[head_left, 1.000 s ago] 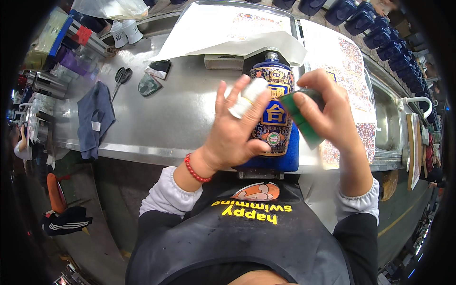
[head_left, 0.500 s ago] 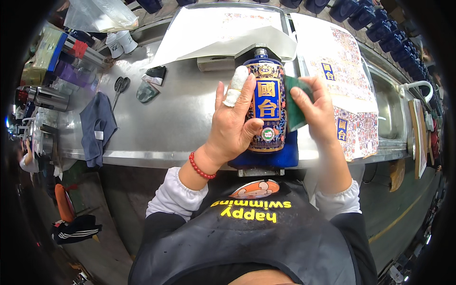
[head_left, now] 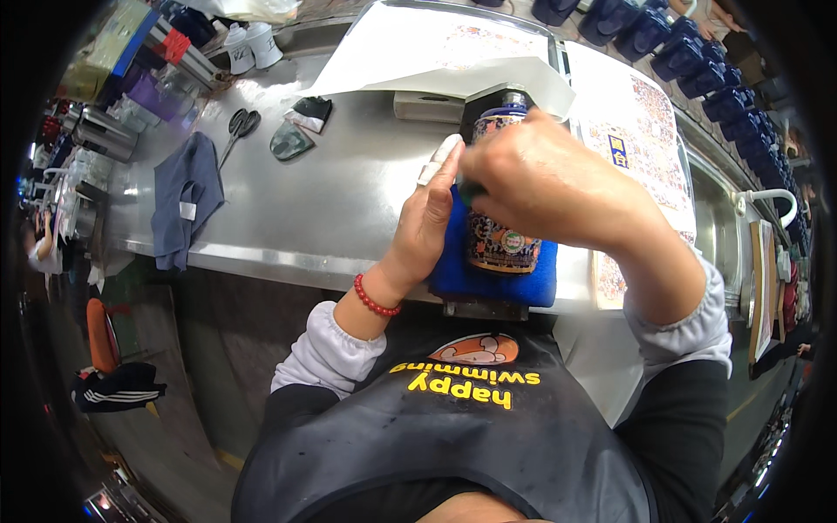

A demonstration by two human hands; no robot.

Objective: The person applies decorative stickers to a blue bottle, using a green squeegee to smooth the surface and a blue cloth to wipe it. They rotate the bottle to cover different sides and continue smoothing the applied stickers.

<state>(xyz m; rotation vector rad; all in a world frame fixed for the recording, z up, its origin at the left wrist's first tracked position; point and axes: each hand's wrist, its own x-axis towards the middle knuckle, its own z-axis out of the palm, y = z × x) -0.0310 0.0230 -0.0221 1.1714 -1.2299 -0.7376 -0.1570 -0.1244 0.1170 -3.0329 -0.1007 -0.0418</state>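
Note:
A blue bottle (head_left: 504, 248) covered in an ornate patterned decal lies on a bright blue pad (head_left: 542, 283), its neck pointing away from me. My right hand (head_left: 532, 179), slightly blurred, reaches across the bottle and hides much of its front. Its closed fingers grip a green flat scraper (head_left: 472, 191), mostly hidden, at the bottle's left side. Close along that same side stands my left hand (head_left: 425, 218), fingers stretched out and holding nothing. One of its fingers wears a white wrap (head_left: 440, 161).
Printed decal sheets (head_left: 641, 122) lie right of the bottle, and a white sheet (head_left: 392, 57) covers a tray behind. Scissors (head_left: 241, 125), a grey cloth (head_left: 186, 196) and a grey-green flat piece (head_left: 292, 141) rest on the steel table. A sink (head_left: 715, 200) is at right.
My right hand has swung from the bottle's right side across to its left with the green scraper. My left hand has come off the bottle's front to its left side.

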